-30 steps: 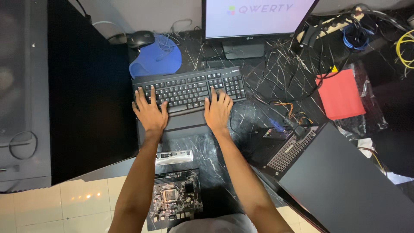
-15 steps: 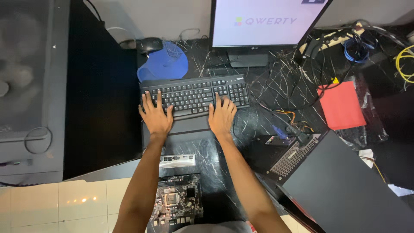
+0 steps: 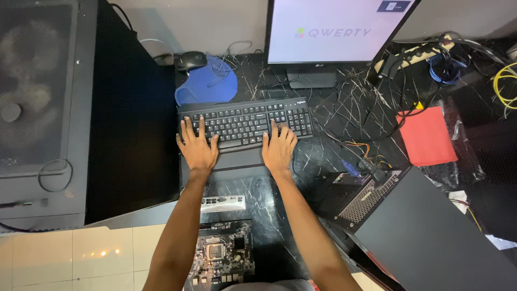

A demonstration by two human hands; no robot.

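Black marble-veined surface (image 3: 328,156), hard and glossy, carries a monitor (image 3: 334,32) set square behind a black plastic keyboard (image 3: 245,123), presumably for viewing while typing. Left hand (image 3: 197,151) and right hand (image 3: 278,150) lie flat, fingers spread, on keys and palm rest, gripping nothing. Bare motherboard (image 3: 221,253) nearest the person.

Straight ahead of you, at the back of the dark marbled desk, stands a monitor (image 3: 334,32) on a black foot; its screen glows pale lilac-white with a line of grey lettering, a small multicoloured mark to its left, and a dark blue box in the top right corner. To your right lies a flat red rectangular packet (image 3: 428,136), with a small yellow triangular warning label (image 3: 418,105) just beside its upper left corner.
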